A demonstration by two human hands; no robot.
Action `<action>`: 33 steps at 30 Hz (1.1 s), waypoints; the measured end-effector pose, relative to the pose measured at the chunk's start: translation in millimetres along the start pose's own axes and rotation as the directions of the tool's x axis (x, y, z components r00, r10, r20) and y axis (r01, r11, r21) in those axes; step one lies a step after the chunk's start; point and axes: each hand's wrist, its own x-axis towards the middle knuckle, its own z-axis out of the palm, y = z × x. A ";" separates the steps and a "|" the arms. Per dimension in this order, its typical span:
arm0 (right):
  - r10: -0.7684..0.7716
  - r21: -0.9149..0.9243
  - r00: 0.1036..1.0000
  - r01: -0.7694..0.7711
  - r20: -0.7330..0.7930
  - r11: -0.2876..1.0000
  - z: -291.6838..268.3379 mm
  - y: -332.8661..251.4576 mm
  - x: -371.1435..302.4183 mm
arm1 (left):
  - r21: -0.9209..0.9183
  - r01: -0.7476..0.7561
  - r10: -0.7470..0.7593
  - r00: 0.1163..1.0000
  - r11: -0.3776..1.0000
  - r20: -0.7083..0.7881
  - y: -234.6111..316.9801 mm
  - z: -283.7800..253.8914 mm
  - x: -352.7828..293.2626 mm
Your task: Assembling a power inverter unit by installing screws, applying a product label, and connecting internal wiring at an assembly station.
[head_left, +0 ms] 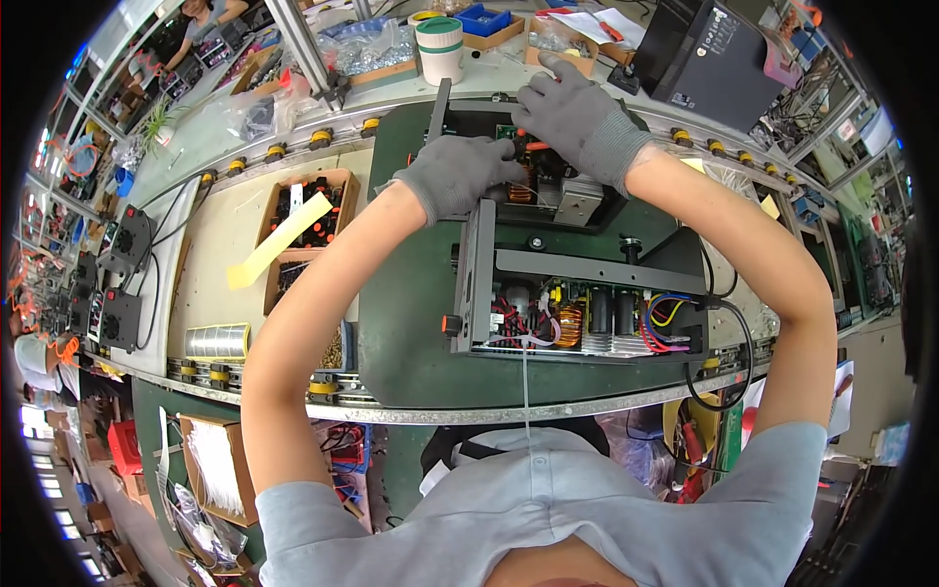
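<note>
Both my hands wear grey gloves and work over the far open black metal case (587, 217), which holds circuit parts and a copper coil. My left hand (462, 176) reaches over the case's left end, fingers bent together toward the coil; anything in its grasp is hidden. Above the case's middle, my right hand (577, 117) has its fingers curled downward, with their tips and whatever they hold out of sight. An orange piece (536, 146) shows just below them. Closer to me stands a second open case (597, 264) with a coil, capacitors and coloured wires. A white cable tie (526, 391) trails from it.
Both cases rest on a green mat (411, 333) between roller rails. Parts boxes (347, 186) and a yellow strip (279, 240) lie at left. A lidded cup (439, 54) stands behind, a black computer case (714, 59) at far right. A black cable (748, 362) loops at right.
</note>
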 end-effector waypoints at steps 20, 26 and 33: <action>-0.075 0.135 0.949 0.121 -0.305 0.983 25.4 -24.1 9.0 | -0.154 0.159 -0.196 0.945 0.975 -0.262 -1.3 54.1 -59.8; -0.118 0.129 0.991 0.125 -0.060 0.984 10.1 -34.4 14.9 | -0.391 0.276 -0.410 0.855 0.878 -0.318 8.9 46.5 -52.3; 0.102 0.213 0.993 -0.087 -0.060 0.973 -63.6 -4.8 -62.3 | -0.815 0.006 -0.682 0.550 0.580 -0.481 40.4 -11.9 -99.1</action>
